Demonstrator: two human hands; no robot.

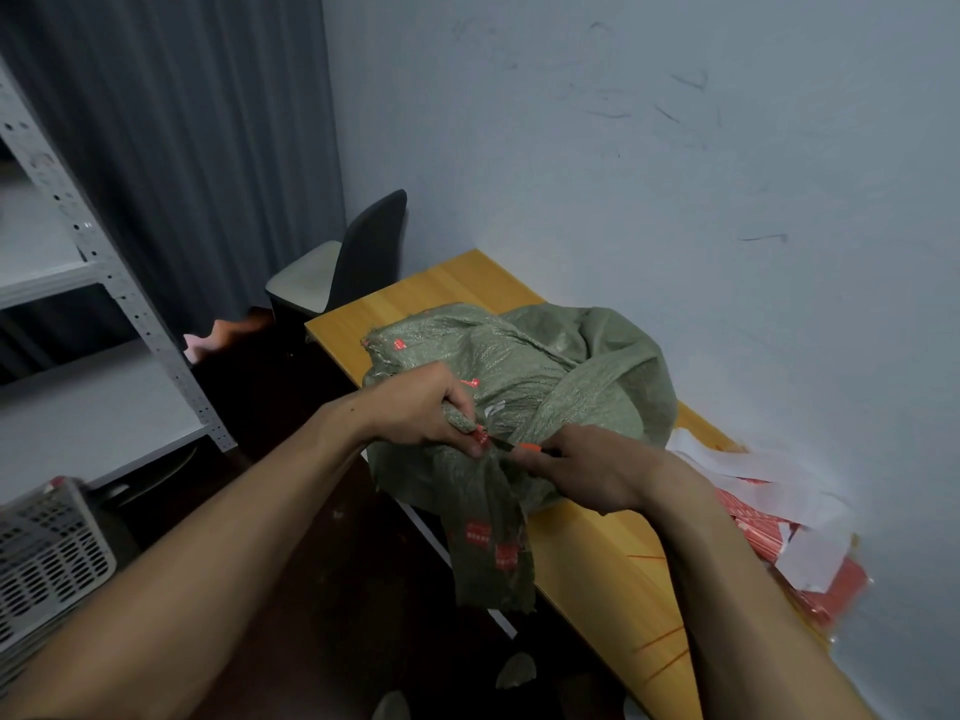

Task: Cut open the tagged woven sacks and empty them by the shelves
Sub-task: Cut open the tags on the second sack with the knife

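Wood surface: yellow-orange table (441, 288), smooth top, one long side against the wall; thin red lines mark its near end.
Room: pale blue-grey wall (675, 174) with dark scuffs; dark pleated curtain (182, 148) at left; white perforated metal shelves (130, 314) at far left; dark floor (311, 563).
Around: chair (363, 252) with dark back and pale seat just past the table's far end; grey slotted plastic basket (47, 553) at lower left; red and white paper packs (779, 511) heaped on the table by the wall.
Writing: red printed blocks (478, 530) on the hanging flap, too blurred to read.
Task item: green woven sack (545, 366), crinkled and slumped on the table, one flap hanging over the near edge.
Left: left hand (431, 407) has its fingers curled round the sack's bunched neck, just beside a small red tag (480, 434).
Right: right hand (587, 475) has its fingers wrapped round an orange-handled cutter (530, 447), with the dark blade pointing at the tag.
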